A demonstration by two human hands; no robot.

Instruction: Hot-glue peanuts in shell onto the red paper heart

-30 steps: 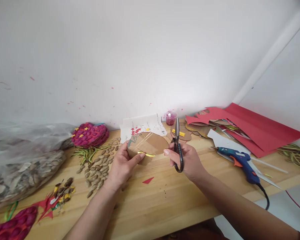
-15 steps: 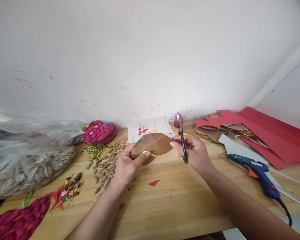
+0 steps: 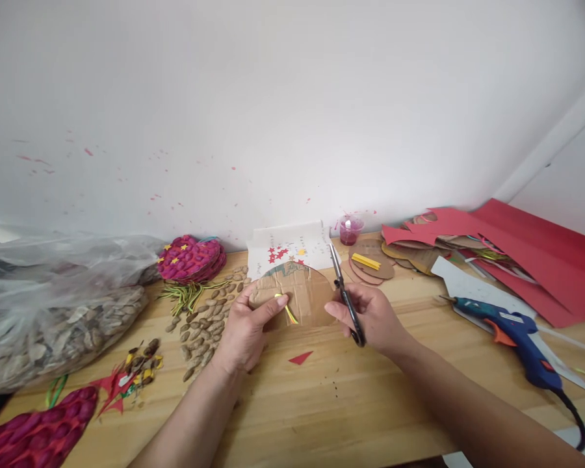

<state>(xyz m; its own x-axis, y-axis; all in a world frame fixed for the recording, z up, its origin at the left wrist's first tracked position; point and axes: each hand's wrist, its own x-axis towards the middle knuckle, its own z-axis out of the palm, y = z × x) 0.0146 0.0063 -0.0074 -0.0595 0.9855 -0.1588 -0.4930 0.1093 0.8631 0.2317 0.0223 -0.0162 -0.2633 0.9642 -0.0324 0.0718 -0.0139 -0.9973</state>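
Observation:
Between my hands, above the wooden table, is a round piece of brown cardboard [image 3: 305,286] with a green printed patch on its far edge. My left hand [image 3: 251,322] pinches its left side, thumb on top, together with a short yellow-green cord [image 3: 291,312]. Black-handled scissors [image 3: 344,292] are held in my right hand [image 3: 368,315], blades pointing up and away, at the disc's right edge. Whether the right fingertips also grip the disc, I cannot tell. A small red paper scrap [image 3: 301,358] lies on the table nearer to me.
Shells [image 3: 202,338] are scattered left of my hands, beside a plastic bag [image 3: 63,312] of shells. Magenta decorated discs [image 3: 190,258] stand behind. At right lie a blue glue gun [image 3: 509,325], red paper [image 3: 541,260] and cardboard circles with yellow strips [image 3: 365,261]. A cup [image 3: 351,229] stands by the wall.
The cardboard disc has turned its flat face more toward me. My right hand and the scissors have moved slightly down, with the blades now tilting left. The yellow-green cord shows more.

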